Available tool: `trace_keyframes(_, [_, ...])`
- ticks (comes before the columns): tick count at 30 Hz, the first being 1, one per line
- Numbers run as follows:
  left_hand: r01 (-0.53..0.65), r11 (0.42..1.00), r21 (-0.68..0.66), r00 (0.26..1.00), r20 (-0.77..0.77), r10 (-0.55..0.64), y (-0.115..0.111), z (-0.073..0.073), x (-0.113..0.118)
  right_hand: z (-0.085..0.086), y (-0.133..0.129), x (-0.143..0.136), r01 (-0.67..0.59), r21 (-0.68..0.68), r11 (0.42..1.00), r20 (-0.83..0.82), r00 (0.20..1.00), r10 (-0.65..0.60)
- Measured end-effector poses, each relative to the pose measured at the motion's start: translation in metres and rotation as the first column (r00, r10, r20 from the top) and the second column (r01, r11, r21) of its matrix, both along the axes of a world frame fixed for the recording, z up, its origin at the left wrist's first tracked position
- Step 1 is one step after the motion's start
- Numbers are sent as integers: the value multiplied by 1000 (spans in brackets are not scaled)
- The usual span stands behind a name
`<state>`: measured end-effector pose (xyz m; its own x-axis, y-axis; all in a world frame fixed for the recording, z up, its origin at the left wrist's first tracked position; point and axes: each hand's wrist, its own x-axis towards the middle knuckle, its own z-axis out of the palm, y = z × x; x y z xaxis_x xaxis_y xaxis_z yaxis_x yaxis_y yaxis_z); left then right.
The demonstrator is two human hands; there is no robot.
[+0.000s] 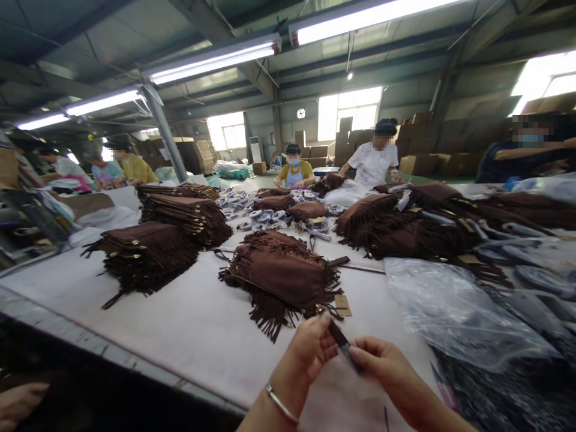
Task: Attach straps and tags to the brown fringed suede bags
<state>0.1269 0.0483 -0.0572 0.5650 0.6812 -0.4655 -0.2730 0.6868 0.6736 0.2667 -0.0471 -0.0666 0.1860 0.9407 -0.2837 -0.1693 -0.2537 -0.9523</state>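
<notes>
The left hand (310, 348), low and just right of the middle of the frame, closes its thumb and fingers around the upper end of a dark strap (340, 337), near a small metal clasp (320, 309). The right hand (378, 360), lower and further right, pinches the strap's other end between thumb and fingers; that end is blurred, and whether the grey part there belongs to the strap I cannot tell. A silvery bracelet (281, 404) circles the left wrist.

Just above the hands, at the centre of the frame, a brown fringed bag (283, 267) lies on the white tabletop (216, 336), its fringe spread over the surface. A tan tag (342, 305) rests at its lower right corner. To the left stand a nearer stack of brown bags (144, 249) and a taller stack (189, 219) behind it. Clear plastic (463, 306) covers the right side, below a heap of fringed bags (409, 225).

Another person's hand (22, 401) shows at the lower left edge. Across the table, upper centre, sit a person in an apron (294, 173) and, further right, one in a white shirt (373, 162).
</notes>
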Motion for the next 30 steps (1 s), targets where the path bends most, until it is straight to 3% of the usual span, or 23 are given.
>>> trace_keyframes(3, [-143, 973, -181, 990, -8, 144, 17, -5, 6, -6, -5, -5, -8, -36, 999, 7, 1000, 8])
trace_keyframes(6, [-220, 956, -194, 975, -49, 215, 25, -12, 17, -16, -2, -10, 13, -66, 998, 44, 999, -11])
trace_keyframes(11, [-195, 964, -179, 981, -32, 193, 20, -15, 29, -15, 20, -6, 101, -82, 992, 255, 964, -77])
trace_keyframes(18, [-171, 974, -145, 985, -32, 169, 15, -13, 28, -3, 53, -2, 124, -28, 992, 344, 933, -107])
trace_keyframes(25, [-130, 991, -44, 988, -96, 125, 5, -20, 20, -21, 70, 0, 86, -42, 995, 137, 987, -80])
trace_keyframes(30, [-109, 982, 153, 970, -198, 138, 12, -34, 13, -28, 75, 2, 101, -81, 992, 144, 986, -89])
